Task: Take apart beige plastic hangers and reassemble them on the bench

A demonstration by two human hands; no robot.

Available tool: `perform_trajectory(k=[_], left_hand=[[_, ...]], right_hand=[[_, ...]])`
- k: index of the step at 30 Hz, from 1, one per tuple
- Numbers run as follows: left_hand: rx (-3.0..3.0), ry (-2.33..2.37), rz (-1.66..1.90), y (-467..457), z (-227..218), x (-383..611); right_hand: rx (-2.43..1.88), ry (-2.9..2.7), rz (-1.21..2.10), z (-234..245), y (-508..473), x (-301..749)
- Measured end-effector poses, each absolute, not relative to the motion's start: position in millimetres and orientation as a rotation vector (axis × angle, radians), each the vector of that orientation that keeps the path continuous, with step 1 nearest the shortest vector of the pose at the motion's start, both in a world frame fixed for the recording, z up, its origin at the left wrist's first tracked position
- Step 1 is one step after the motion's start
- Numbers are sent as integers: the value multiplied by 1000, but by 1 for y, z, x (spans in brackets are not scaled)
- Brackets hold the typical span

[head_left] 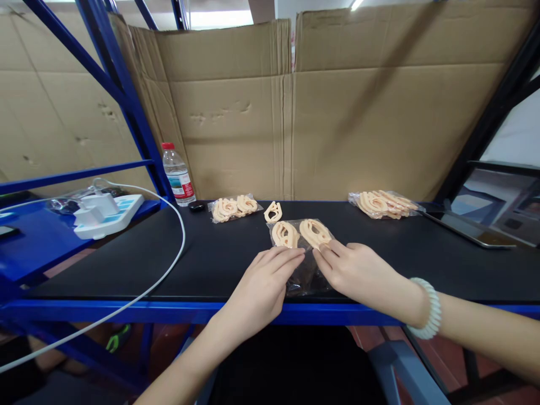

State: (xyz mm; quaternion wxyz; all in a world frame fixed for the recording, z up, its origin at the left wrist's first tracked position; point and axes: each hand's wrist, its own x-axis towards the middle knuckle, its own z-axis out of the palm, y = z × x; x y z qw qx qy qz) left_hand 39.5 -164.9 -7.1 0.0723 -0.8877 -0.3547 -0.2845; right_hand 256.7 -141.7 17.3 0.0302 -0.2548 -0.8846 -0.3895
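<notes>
Nearest: two bare hands over a clear bag at the near side of the table. Left hand: fingers stretched and together, tips over the bag just below the left stack; can't tell if it grips any plastic. Right hand: fingers bent, tips at the near end of the right stack; pinch or just a press, can't tell. Pale bracelet on that wrist.

Key relation: both stacks of cream cutout pieces sit in the far part of the bag, straight ahead of the fingertips, side by side with a narrow gap. Left stack's long axis runs roughly away from the person; right stack's slants, near end toward the right hand. Each hand is nearer the stack on its own side. Slack plastic lies on the near side.

Just past the bag, slightly left: one loose piece, flat. Farther left, a filled bag; far right, another filled packet. Bottle with red cap at back left, power strip off left, flat dark device right. Cardboard stands behind it all.
</notes>
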Motion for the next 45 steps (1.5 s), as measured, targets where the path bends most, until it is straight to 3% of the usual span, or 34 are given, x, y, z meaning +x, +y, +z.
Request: perform_trajectory(k=[6, 13, 19, 25, 29, 33, 45], left_hand=[[-2668, -1078, -820, -165, -1, 35], [-2670, -1080, -831, -165, 0, 34], [-2712, -1058, -800, -163, 0, 32], [-2816, -1073, -827, -161, 2, 28], [-2867, -1064, -947, -161, 6, 27], [-2870, -1085, -1033, -161, 7, 24], [-2823, -1128, -963, -161, 2, 27]], right_hand=[[-1057, -2746, -1148, 22, -144, 264], [-1045, -2802, -1103, 18, -135, 266], [-665, -2683, -883, 36, -132, 270], [-815, -2494, -599, 65, -34, 228], [-796, -2904, -437, 53, 47, 185], [-849, -2973, -241, 33, 85, 165], [-1070, -2804, -179, 23, 84, 268]])
